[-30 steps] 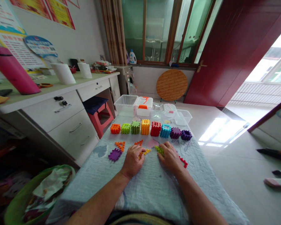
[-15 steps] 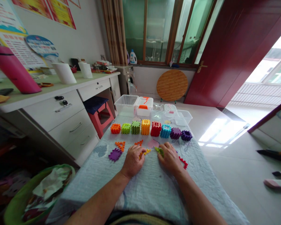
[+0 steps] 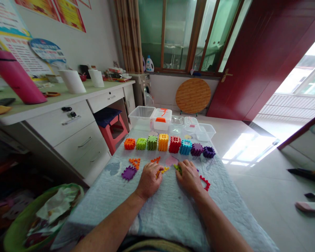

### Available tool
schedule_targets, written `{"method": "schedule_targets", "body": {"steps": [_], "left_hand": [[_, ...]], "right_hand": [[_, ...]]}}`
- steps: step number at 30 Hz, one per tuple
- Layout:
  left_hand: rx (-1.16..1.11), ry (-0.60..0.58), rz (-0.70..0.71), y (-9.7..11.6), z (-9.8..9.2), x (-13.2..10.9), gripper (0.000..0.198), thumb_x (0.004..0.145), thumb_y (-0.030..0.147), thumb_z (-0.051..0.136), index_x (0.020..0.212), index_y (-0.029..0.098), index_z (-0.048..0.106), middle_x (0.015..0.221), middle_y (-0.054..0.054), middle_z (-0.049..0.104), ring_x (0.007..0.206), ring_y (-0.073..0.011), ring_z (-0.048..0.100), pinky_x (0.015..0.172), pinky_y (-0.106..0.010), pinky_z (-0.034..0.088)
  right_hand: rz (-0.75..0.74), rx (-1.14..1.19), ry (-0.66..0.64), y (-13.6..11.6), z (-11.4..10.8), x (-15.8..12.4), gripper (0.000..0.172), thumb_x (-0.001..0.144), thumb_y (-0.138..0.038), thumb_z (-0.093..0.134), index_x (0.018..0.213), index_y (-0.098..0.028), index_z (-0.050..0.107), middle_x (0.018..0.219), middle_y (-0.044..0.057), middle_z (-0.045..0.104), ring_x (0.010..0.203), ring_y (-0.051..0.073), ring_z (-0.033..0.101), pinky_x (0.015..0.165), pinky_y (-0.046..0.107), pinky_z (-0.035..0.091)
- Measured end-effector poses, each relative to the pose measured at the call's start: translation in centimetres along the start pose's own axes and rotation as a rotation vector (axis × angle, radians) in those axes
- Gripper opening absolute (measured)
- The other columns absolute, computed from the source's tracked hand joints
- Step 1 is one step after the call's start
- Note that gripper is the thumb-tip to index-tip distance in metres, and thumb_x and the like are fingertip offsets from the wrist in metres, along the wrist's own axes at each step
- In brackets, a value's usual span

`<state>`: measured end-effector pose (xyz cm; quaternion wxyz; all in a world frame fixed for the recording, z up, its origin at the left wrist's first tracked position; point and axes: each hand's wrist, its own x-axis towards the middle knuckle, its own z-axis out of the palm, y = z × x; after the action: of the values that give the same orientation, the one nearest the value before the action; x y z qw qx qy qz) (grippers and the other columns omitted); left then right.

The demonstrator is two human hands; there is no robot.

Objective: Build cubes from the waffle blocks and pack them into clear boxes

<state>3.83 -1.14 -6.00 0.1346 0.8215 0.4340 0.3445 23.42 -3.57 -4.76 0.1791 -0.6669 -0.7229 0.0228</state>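
Observation:
My left hand (image 3: 149, 179) rests knuckles-up on the pale blue cloth (image 3: 170, 210), fingers curled over a yellow and orange puzzle piece (image 3: 163, 170). My right hand (image 3: 189, 176) lies beside it, fingers closed on a green puzzle piece (image 3: 178, 169). Flat pieces lie around the hands: a purple square (image 3: 128, 173), an orange triangle (image 3: 134, 162), a small orange piece (image 3: 155, 160), a pink disc (image 3: 171, 161) and a red frame piece (image 3: 205, 182). Behind them stands a row of assembled cubes, from orange (image 3: 129, 144) through yellow (image 3: 163, 142) and red (image 3: 174, 144) to purple (image 3: 209, 152).
Clear plastic boxes (image 3: 141, 117) and a lidded box with an orange latch (image 3: 161, 119) stand at the table's far end. A white desk with drawers (image 3: 68, 122) runs along the left, with a red stool (image 3: 112, 129) under it. A green basket (image 3: 28, 224) sits at lower left.
Both hands stayed nearly in place. The right hand drew slightly inward, and more of the red frame piece shows beside it.

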Motion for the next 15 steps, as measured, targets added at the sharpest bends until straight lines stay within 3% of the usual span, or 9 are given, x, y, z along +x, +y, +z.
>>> {"method": "schedule_targets", "body": {"steps": [6,11,15], "left_hand": [[-0.007,0.017,0.031,0.2,-0.2,0.1,0.022,0.072,0.005,0.053,0.087,0.019,0.062,0.089,-0.005,0.065,0.093,-0.0221,0.056,0.089,-0.039,0.044],[-0.013,0.003,0.099,0.9,-0.6,0.0,0.021,0.076,0.015,0.060,0.096,0.019,0.065,0.101,-0.007,0.063,0.103,-0.0236,0.053,0.098,-0.042,0.040],[0.018,-0.074,0.142,1.1,-0.6,-0.2,0.026,0.078,0.026,0.065,0.104,0.020,0.065,0.109,-0.007,0.062,0.110,-0.0256,0.049,0.102,-0.045,0.036]], "right_hand": [[-0.036,0.045,0.001,0.2,0.3,0.0,0.012,0.078,-0.014,0.057,0.086,-0.018,0.063,0.089,0.007,0.058,0.088,0.021,0.050,0.081,0.030,0.037],[-0.240,0.171,-0.032,-0.1,0.3,-0.2,0.021,0.073,-0.009,0.057,0.090,-0.019,0.063,0.090,0.005,0.058,0.088,0.020,0.050,0.085,0.031,0.037],[-0.344,0.242,-0.073,-0.6,0.0,-0.3,0.026,0.072,-0.009,0.056,0.094,-0.019,0.063,0.091,0.004,0.059,0.089,0.019,0.050,0.084,0.031,0.037]]}}
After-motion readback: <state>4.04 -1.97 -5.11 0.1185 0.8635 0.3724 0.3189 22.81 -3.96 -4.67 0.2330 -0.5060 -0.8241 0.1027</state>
